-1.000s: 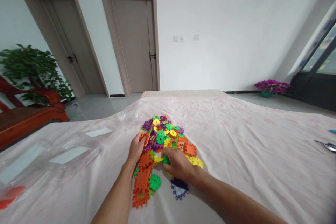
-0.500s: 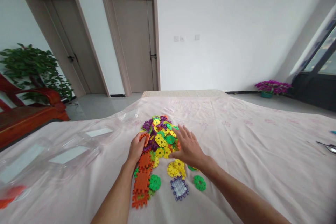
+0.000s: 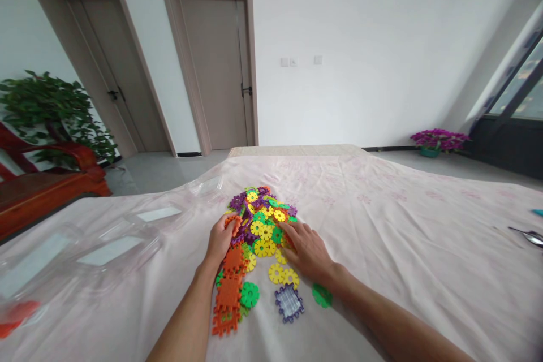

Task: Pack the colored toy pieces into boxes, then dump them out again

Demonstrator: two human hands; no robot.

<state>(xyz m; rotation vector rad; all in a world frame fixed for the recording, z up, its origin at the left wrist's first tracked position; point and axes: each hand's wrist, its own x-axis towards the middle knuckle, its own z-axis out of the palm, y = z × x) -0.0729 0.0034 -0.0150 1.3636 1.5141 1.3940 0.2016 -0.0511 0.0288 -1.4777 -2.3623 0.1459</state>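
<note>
My left hand (image 3: 219, 240) is closed on an orange notched piece (image 3: 233, 225) at the left side of a heap of plastic building pieces. Within the heap are yellow snowflake discs (image 3: 261, 229), green ones and purple ones. My right hand (image 3: 309, 249) rests on the heap's right edge, its fingers bent a little over yellow discs with the thumb apart; the fingertips are partly hidden. Orange square pieces (image 3: 229, 292) form a row below my left hand. Nearer me lie a green disc (image 3: 249, 294), a purple-edged clear square (image 3: 289, 302) and another green disc (image 3: 322, 296) beside my right forearm.
Clear plastic boxes (image 3: 112, 254) with white labels lie on the left of the cloth-covered table (image 3: 403, 271). A red item (image 3: 19, 317) shows at the lower left. A metal utensil (image 3: 532, 237) lies at the far right. Beyond stands a wooden chair (image 3: 85, 164).
My right hand has come down onto the heap's right edge, and its fingers have bent. Yellow discs near it have shifted. My left hand keeps its place with the orange piece.
</note>
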